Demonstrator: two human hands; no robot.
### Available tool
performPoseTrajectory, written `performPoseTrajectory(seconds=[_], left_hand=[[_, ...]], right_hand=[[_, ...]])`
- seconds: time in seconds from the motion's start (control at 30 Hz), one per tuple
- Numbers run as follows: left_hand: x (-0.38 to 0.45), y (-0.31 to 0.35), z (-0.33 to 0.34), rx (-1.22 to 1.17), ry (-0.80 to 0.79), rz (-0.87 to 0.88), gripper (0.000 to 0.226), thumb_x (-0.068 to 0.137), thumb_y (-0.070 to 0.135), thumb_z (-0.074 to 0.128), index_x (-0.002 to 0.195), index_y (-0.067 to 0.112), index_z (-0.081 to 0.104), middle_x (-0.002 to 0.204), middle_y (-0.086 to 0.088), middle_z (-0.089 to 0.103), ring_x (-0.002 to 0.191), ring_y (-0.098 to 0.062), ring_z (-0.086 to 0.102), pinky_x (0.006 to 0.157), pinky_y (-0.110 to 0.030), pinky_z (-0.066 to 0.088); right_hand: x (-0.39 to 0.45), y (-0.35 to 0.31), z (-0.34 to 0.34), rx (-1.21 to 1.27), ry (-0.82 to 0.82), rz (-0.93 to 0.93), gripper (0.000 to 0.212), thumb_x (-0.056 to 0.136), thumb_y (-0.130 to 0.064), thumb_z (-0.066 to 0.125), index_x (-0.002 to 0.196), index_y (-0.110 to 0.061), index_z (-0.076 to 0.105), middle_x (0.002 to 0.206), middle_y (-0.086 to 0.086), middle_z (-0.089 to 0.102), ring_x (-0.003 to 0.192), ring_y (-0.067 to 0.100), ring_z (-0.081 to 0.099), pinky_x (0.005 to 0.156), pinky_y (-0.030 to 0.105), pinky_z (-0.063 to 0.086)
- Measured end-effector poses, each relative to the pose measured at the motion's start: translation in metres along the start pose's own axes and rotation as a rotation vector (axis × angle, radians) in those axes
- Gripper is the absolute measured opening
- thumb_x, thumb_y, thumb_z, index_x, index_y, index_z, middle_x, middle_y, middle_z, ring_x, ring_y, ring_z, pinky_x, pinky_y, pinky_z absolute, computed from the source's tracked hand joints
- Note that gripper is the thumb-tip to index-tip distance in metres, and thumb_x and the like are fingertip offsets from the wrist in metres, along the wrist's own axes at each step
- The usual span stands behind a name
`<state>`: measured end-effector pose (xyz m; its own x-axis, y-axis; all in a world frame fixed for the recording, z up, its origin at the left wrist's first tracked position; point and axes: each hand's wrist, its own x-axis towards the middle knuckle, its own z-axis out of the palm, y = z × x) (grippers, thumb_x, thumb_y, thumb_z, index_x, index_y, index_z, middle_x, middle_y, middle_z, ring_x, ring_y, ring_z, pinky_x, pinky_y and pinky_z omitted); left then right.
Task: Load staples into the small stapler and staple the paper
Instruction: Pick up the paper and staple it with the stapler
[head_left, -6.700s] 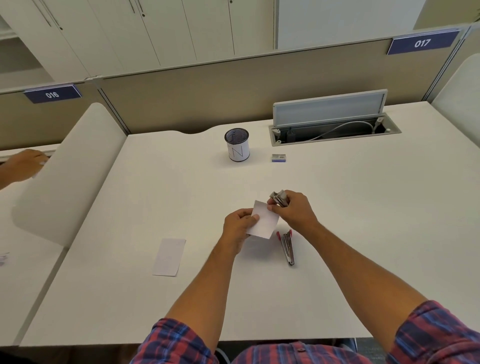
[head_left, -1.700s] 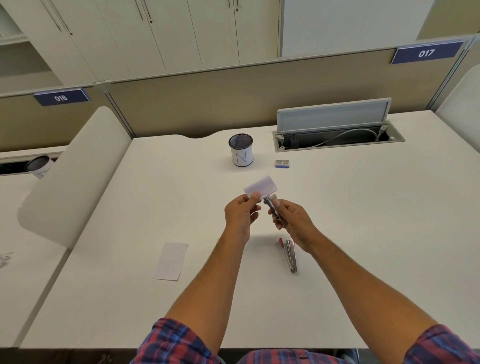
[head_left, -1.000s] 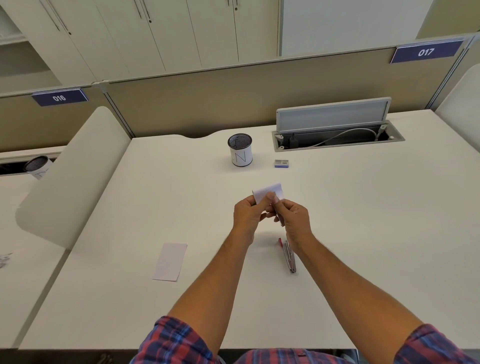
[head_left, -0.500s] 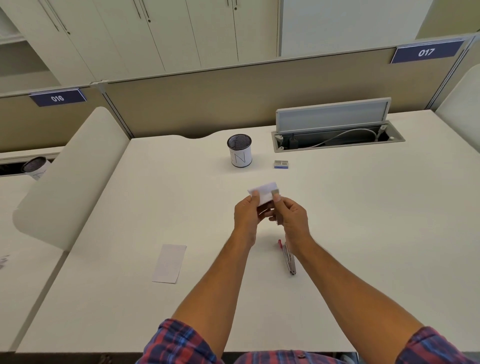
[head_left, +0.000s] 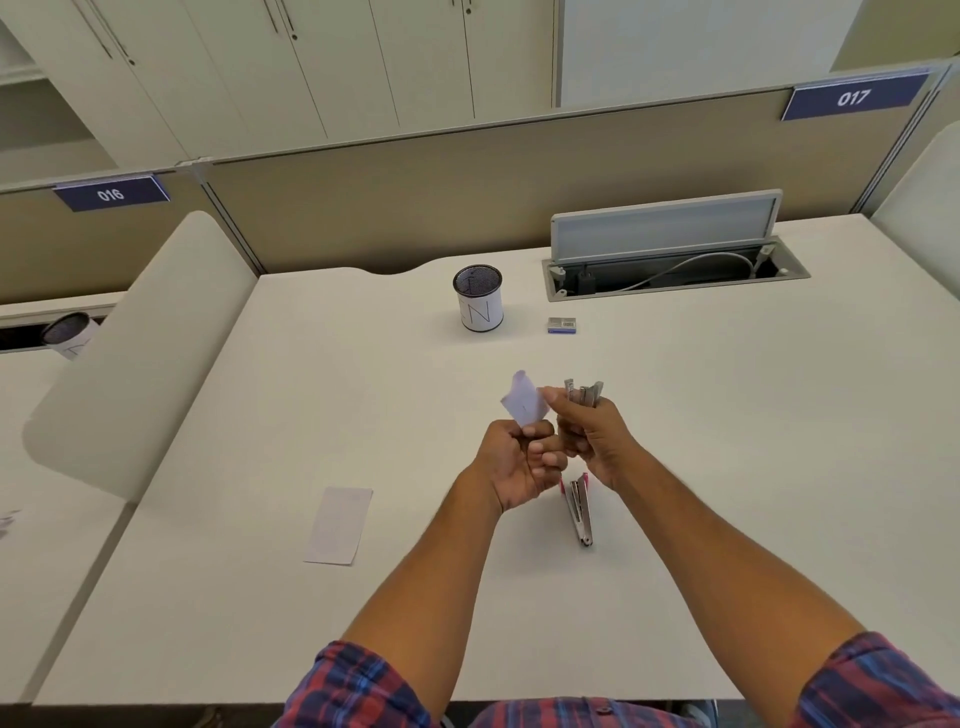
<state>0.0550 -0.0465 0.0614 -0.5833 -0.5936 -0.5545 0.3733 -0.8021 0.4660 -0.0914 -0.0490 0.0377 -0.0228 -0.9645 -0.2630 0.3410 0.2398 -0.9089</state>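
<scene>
Above the counter (head_left: 727, 467), just beyond a red-tipped stapler (head_left: 580, 509) lying flat, the left hand (head_left: 514, 462) pinched a small paper (head_left: 524, 402). The right hand (head_left: 592, 436) gripped the small stapler (head_left: 584, 392) beside it. Stapling looked underway or just finished; no staple was discernible.

- The right hand (head_left: 592, 441) drew apart from the small paper (head_left: 524, 402); half a second earlier its thumb had been pinched onto the sheet's edge.
- The small stapler (head_left: 584, 393) rose clear in that hand, its metal tip pointing up beside the sheet.
- The left hand (head_left: 514, 462) tilted the sheet upright and leftward, gripping only its lower corner.
</scene>
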Motion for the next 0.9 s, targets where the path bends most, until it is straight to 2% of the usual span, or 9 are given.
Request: performPoseTrajectory(seconds=[0.13,0.27,0.37,0.43,0.5,0.57,0.67,0.8,0.9], left_hand=[[-0.001,-0.001,-0.002,0.065,-0.033,-0.039,0.031,0.086,0.015,0.033,0.058,0.019,0.045,0.051,0.001,0.04,0.047,-0.016,0.046,0.038,-0.019,0.031],[0.004,0.001,-0.009,0.315,0.191,0.11,0.032,0.099,0.027,0.036,0.083,0.011,0.059,0.071,-0.009,0.058,0.058,-0.022,0.06,0.047,-0.023,0.038],[0.005,0.008,-0.025,0.199,0.318,0.264,0.057,0.103,0.054,0.04,0.1,0.005,0.068,0.079,-0.009,0.066,0.065,-0.024,0.064,0.054,-0.028,0.038],[0.005,0.013,-0.036,0.176,0.352,0.313,0.065,0.097,0.065,0.046,0.096,0.005,0.07,0.077,-0.005,0.07,0.066,-0.022,0.065,0.056,-0.029,0.039],[0.004,0.015,-0.042,0.244,0.39,0.357,0.056,0.092,0.061,0.059,0.092,0.007,0.073,0.078,-0.002,0.073,0.065,-0.019,0.065,0.056,-0.028,0.042],[0.004,0.013,-0.046,0.333,0.419,0.408,0.034,0.087,0.044,0.075,0.09,0.011,0.074,0.081,-0.002,0.074,0.066,-0.018,0.066,0.056,-0.026,0.043],[0.003,0.01,-0.049,0.413,0.415,0.461,0.012,0.086,0.02,0.08,0.089,0.01,0.075,0.083,-0.004,0.075,0.07,-0.018,0.065,0.057,-0.025,0.045],[0.004,0.01,-0.049,0.385,0.484,0.492,0.01,0.084,0.014,0.081,0.089,0.009,0.075,0.082,-0.005,0.075,0.068,-0.016,0.067,0.062,-0.027,0.049],[0.008,0.012,-0.049,0.349,0.528,0.515,0.009,0.084,0.014,0.081,0.088,0.01,0.075,0.081,-0.004,0.075,0.067,-0.014,0.068,0.064,-0.027,0.05]], right_hand=[[0.0,-0.001,-0.001,-0.073,-0.043,-0.001,0.023,0.08,-0.037,0.084,0.074,-0.018,0.071,0.053,-0.002,0.038,0.047,0.014,0.025,0.045,0.024,0.024],[0.003,-0.001,-0.006,-0.049,-0.006,-0.017,0.02,0.083,-0.024,0.083,0.078,-0.012,0.069,0.053,-0.001,0.035,0.046,0.016,0.024,0.048,0.025,0.024],[0.004,0.0,-0.013,-0.052,0.032,0.001,0.019,0.084,-0.018,0.083,0.075,-0.012,0.067,0.051,-0.005,0.033,0.043,0.014,0.022,0.047,0.025,0.023],[0.004,0.001,-0.017,-0.085,0.036,0.013,0.019,0.084,-0.016,0.082,0.074,-0.012,0.067,0.051,-0.005,0.033,0.042,0.013,0.023,0.046,0.024,0.023],[0.004,0.003,-0.02,-0.113,0.026,0.028,0.019,0.084,-0.016,0.083,0.072,-0.014,0.068,0.051,-0.005,0.033,0.042,0.013,0.023,0.045,0.023,0.024],[0.004,0.005,-0.02,-0.133,0.016,0.041,0.02,0.084,-0.016,0.083,0.07,-0.015,0.068,0.051,-0.005,0.034,0.042,0.013,0.024,0.045,0.022,0.025],[0.003,0.007,-0.017,-0.143,0.012,0.049,0.02,0.083,-0.019,0.084,0.076,-0.01,0.067,0.052,-0.003,0.035,0.044,0.014,0.024,0.046,0.024,0.024],[0.004,0.01,-0.015,-0.145,0.014,0.045,0.026,0.082,-0.023,0.086,0.076,-0.007,0.066,0.058,0.005,0.047,0.045,0.015,0.029,0.046,0.024,0.025],[0.006,0.013,-0.014,-0.122,0.007,0.039,0.023,0.083,-0.017,0.084,0.072,-0.007,0.067,0.06,0.008,0.057,0.041,0.014,0.031,0.045,0.023,0.026]])
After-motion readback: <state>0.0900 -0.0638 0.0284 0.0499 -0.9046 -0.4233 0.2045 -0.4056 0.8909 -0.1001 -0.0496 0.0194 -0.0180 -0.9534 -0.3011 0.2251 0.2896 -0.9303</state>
